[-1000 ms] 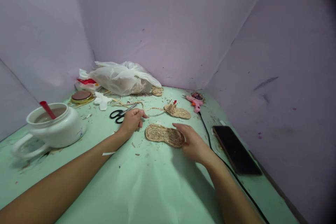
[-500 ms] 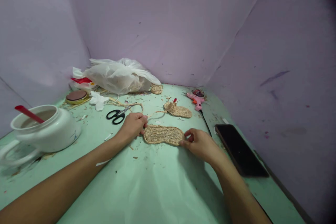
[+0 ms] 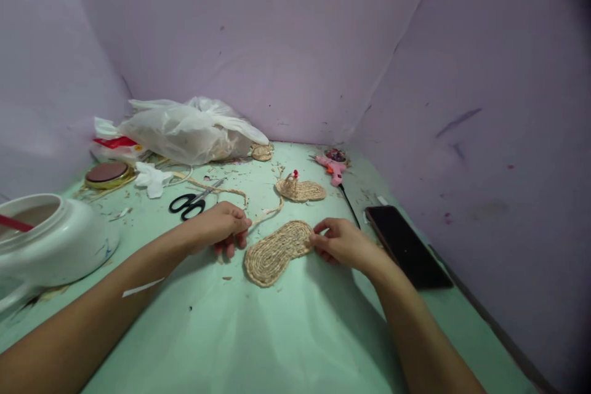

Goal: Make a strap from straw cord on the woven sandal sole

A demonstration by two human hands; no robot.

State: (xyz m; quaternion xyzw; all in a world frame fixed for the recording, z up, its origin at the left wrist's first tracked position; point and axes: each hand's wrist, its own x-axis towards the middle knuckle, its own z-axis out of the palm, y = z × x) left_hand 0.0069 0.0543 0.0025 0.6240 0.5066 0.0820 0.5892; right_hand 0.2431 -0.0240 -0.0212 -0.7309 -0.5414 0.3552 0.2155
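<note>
Where the tan, peanut-shaped sole of coiled straw (image 3: 277,255) lay almost level across the frame half a second ago, it now sits aslant at centre frame on the pale green tabletop (image 3: 272,345), left end swung toward the bottom edge. Right hand (image 3: 344,243) at its right end, thumb and fingertips pinching the rim. Left hand (image 3: 219,228) off the sole, left of centre, just beside it; fingers appear closed on a thin, twisted, straw-coloured cord (image 3: 268,214) (hard to be sure, the fingertips cover its end). Cord runs up to a smaller tan straw sole topped with red (image 3: 309,191), above centre. Reading of the change: only the right hand now governs the larger sole's angle, its left edge bare and reachable, while the left hand minds the cord.
</note>
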